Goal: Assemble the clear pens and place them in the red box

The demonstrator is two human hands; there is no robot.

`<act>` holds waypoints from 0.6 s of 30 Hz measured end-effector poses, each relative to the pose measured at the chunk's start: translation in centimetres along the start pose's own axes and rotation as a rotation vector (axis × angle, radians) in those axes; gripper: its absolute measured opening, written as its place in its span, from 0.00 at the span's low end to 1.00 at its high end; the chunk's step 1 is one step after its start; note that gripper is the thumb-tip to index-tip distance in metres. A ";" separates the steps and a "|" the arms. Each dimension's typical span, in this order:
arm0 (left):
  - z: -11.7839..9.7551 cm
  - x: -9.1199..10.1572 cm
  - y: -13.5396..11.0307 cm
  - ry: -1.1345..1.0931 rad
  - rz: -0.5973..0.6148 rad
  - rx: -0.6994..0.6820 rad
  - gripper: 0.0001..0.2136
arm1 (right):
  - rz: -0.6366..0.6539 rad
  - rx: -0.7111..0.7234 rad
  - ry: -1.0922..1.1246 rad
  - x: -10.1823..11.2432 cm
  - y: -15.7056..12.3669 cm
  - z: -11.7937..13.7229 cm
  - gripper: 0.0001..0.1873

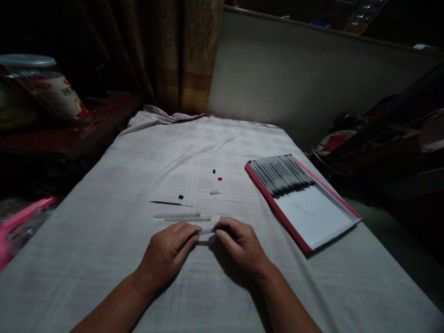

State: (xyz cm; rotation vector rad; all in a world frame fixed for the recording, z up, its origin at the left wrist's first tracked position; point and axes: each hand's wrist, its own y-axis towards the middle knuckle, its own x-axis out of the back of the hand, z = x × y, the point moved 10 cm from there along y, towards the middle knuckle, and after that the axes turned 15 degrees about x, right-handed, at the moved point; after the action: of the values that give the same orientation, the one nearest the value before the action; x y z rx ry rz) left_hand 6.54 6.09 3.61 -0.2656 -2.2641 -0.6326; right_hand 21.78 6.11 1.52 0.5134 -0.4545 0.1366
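Note:
Between my two hands is a clear pen (pixel 206 231), held level just above the cloth. My left hand (pixel 169 252) is closed around its left part, and the fingers of my right hand (pixel 241 243) pinch its dark right end. Beyond them lie a pair of translucent pen barrels (pixel 187 218) and a dark ink refill (pixel 166 203). A small black piece (pixel 181 197) rests by the refill. Farther off are a clear cap (pixel 215 192), a red plug (pixel 219 178) and a black plug (pixel 214 171). Another pale piece (pixel 224 215) is partly hidden behind my right hand.
A red-edged shallow box (pixel 333 222) on the right holds a row of clear pens (pixel 282 173) in its far part. A checked cloth (pixel 104 222) covers the table. At left stand a lidded tub (pixel 52 88) on a dark red surface and a pink object (pixel 24 219).

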 end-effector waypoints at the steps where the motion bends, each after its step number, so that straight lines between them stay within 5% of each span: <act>1: -0.1 0.3 0.0 -0.001 -0.030 -0.009 0.08 | -0.004 -0.019 0.016 -0.1 0.0 -0.1 0.06; 5: -0.1 0.9 0.0 0.053 -0.112 -0.007 0.08 | -0.071 -0.102 0.111 0.0 -0.3 -0.9 0.06; 11: 0.1 0.4 0.2 0.127 -0.053 0.007 0.11 | -0.234 -0.206 0.234 1.7 -0.7 -2.5 0.08; 18: 0.0 1.1 0.6 0.055 -0.101 0.044 0.07 | -0.315 -0.341 0.382 1.0 -0.9 -3.7 0.13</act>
State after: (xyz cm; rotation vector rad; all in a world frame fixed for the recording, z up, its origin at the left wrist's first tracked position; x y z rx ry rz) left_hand 5.96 6.58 4.59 -0.1111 -2.2469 -0.6335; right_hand 24.31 7.18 -1.35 0.2092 -0.0166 -0.1441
